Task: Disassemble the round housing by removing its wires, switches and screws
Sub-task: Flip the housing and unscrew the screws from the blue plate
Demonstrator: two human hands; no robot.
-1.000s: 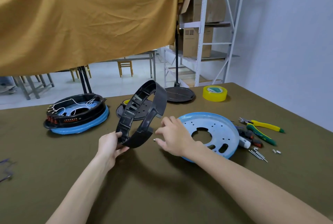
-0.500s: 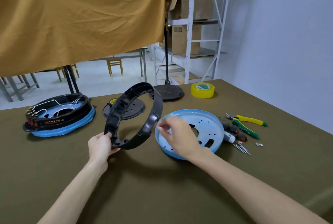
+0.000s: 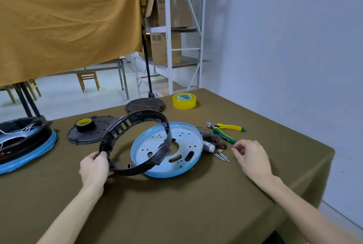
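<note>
Well, no legible txt: tape roll [image 3: 184,101]

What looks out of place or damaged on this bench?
Nothing stands out. The left hand holds the black ring tilted over the blue plate; loose screws lie grouped beside the pliers.

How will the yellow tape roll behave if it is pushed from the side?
The yellow tape roll lies flat on the cloth-covered table, so it would probably slide, not roll. It looks light and stiff.
</note>
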